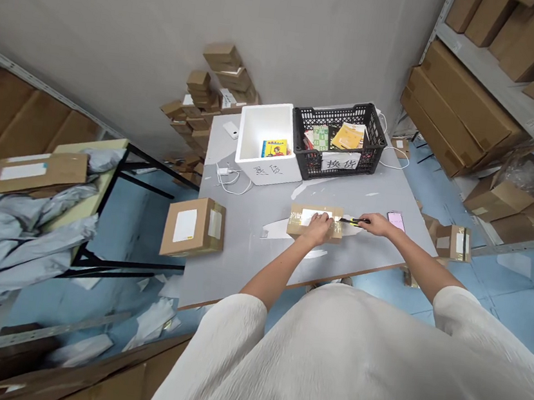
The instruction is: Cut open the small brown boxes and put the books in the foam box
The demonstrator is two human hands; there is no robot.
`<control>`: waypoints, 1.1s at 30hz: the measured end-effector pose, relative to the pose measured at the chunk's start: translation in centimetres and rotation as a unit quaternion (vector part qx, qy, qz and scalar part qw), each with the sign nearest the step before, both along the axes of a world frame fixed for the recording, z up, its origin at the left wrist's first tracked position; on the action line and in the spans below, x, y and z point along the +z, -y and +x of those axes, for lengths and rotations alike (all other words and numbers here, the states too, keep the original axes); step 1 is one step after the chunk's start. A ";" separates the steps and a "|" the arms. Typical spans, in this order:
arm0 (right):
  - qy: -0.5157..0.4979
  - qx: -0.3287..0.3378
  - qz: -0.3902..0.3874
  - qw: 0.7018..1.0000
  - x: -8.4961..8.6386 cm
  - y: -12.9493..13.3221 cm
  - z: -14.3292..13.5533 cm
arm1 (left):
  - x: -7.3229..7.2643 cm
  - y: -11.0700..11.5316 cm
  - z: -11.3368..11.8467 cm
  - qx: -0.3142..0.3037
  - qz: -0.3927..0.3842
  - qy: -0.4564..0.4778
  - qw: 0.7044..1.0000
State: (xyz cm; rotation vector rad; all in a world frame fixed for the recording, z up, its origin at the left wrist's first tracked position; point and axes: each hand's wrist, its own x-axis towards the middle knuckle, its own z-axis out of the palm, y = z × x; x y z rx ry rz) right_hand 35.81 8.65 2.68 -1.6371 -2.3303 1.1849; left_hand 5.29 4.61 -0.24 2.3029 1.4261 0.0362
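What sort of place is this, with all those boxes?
Probably a parcel storeroom: there's a shelf full of cardboard boxes, a heap of pale mailing bags, and a taped box under the left hand.

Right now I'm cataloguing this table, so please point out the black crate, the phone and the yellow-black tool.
Black crate (312, 167): head view, front wall.
Phone (397, 220): head view, screen.
Yellow-black tool (354, 222): head view, middle of body.

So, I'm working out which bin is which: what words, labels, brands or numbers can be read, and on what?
"换货": paper sign on the black crate.
"货", after a blurred character, perhaps "退": front of the white box.
Too small or blurred: the label on the taped parcel, the large carton's labels, the yellow book, the phone screen.
No brand or number is legible.
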 end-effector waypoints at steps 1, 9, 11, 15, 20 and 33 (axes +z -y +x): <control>0.015 0.012 0.014 1.000 -0.1 -0.4 -0.2 | 0.0 0.1 0.0 -0.001 0.004 0.000 1.000; 0.091 0.076 0.076 0.990 -0.4 -2.8 -3.2 | 0.0 1.0 -0.2 0.006 0.013 -0.006 1.000; 0.086 0.076 0.040 0.993 -0.2 -2.9 -3.3 | 0.2 1.0 -0.2 0.009 0.009 -0.011 1.000; 0.039 0.047 -0.069 0.996 -0.1 -1.8 -2.0 | 0.6 1.0 -0.3 0.004 0.000 -0.027 1.000; 0.017 0.034 -0.106 0.994 0.1 0.2 -0.6 | 0.7 1.1 -0.3 0.000 0.005 -0.029 1.000; 0.008 0.022 -0.133 0.991 -0.4 1.9 -1.8 | 0.5 1.2 -0.5 0.007 0.022 -0.020 1.000</control>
